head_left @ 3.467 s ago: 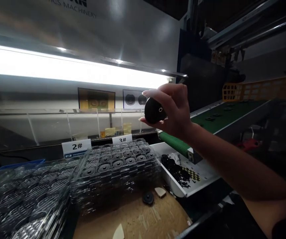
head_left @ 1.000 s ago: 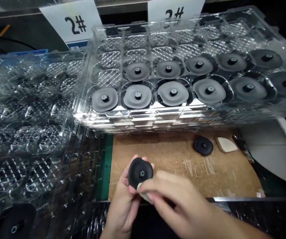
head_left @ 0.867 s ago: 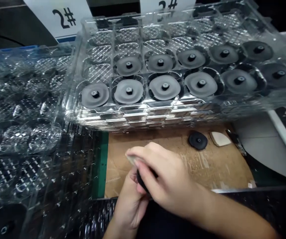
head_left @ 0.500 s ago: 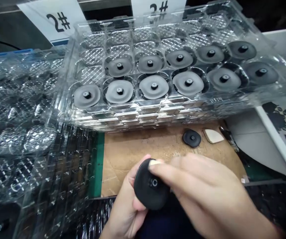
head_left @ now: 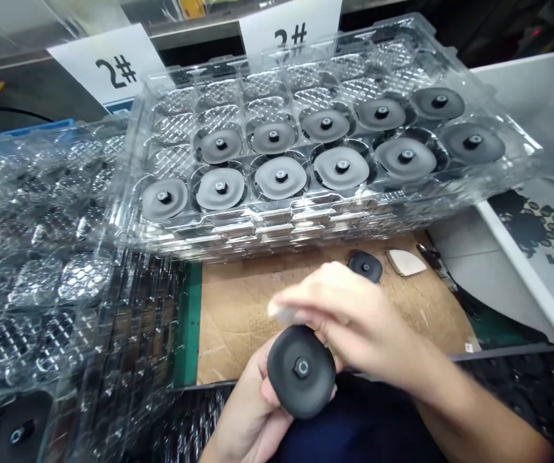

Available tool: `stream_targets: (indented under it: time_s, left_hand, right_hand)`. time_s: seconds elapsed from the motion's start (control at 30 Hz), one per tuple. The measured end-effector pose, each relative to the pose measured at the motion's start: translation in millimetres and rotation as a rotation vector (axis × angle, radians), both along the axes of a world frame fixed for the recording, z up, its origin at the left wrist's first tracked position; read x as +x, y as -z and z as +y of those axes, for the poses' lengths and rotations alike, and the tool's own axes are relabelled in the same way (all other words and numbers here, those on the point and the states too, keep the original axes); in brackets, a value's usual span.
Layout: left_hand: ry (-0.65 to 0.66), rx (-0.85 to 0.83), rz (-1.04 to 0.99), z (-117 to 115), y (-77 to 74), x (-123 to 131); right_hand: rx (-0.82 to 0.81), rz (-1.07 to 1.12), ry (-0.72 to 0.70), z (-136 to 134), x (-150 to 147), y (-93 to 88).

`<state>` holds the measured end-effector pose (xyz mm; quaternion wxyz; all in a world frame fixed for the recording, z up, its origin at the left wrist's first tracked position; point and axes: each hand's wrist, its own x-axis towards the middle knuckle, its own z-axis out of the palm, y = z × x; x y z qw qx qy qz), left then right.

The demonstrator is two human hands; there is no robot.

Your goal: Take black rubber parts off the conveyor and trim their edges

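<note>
The left hand (head_left: 250, 418) gripped a black disc (head_left: 300, 372) in its curled fingers, stud facing up, while the right hand (head_left: 354, 321), just above it, pinched a pale pad (head_left: 281, 312) between its fingertips.

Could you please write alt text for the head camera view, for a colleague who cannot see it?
A left hand holds a round black part with a central stud, and the right hand holds a small pale piece above it. Behind, stacked clear trays hold rows of grey discs above a cardboard sheet.
</note>
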<state>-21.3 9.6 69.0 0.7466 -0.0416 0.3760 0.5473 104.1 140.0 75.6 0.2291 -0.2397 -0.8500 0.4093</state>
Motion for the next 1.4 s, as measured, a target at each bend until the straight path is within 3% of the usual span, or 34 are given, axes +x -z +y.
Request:
stream_targets:
  time_s: [0.1, 0.27, 0.37, 0.47, 0.67, 0.77, 0.9, 0.97, 1.03, 1.13, 1.23, 1.33, 1.4]
  left_hand:
    - [0.013, 0.031, -0.136, 12, 12.5, -5]
    - [0.007, 0.066, -0.186, 10, 20.9, -12]
    - [-0.012, 0.061, -0.177, 6, 22.9, -13]
    - [-0.055, 0.021, -0.173, 5, 26.8, -13]
    - [-0.239, -0.023, -0.139, 5, 34.8, -8]
    - [-0.287, -0.024, -0.113, 3, 35.9, -7]
    - [-0.346, -0.045, -0.077, 1, 36.5, -8]
    - [-0.339, -0.044, -0.041, 0, 36.5, -7]
    - [-0.325, -0.025, 0.034, 1, 35.7, -6]
    - [-0.308, 0.014, 0.144, 3, 32.6, -2]
    - [-0.257, 0.017, 0.132, 4, 29.4, -1]
    - [-0.257, 0.01, 0.168, 6, 27.4, -1]
    - [-0.263, -0.012, 0.207, 7, 25.3, -1]
  right_hand:
    - [-0.109, -0.19, 0.277, 5, 10, 39.7]
    - [-0.089, -0.287, 0.296, -30, 15, 106.2]
    - [-0.04, -0.314, 0.352, -54, 16, 124.6]
    - [-0.017, -0.324, 0.353, -60, 17, 129.2]
    - [-0.044, -0.266, 0.375, -37, 3, 114.6]
    - [-0.087, -0.179, 0.318, -44, -3, 104.2]
    - [-0.131, -0.121, 0.202, -60, -1, 103.1]
    - [-0.152, -0.116, 0.221, -57, 0, 96.7]
    - [-0.169, -0.102, 0.308, -49, -1, 77.9]
    - [-0.105, 0.016, 0.378, -41, -9, 33.7]
    - [-0.012, 0.098, 0.198, -45, -18, -1.7]
    - [-0.093, 0.034, 0.031, -47, -23, -13.4]
    - [-0.051, 0.033, 0.054, -44, -25, -12.5]
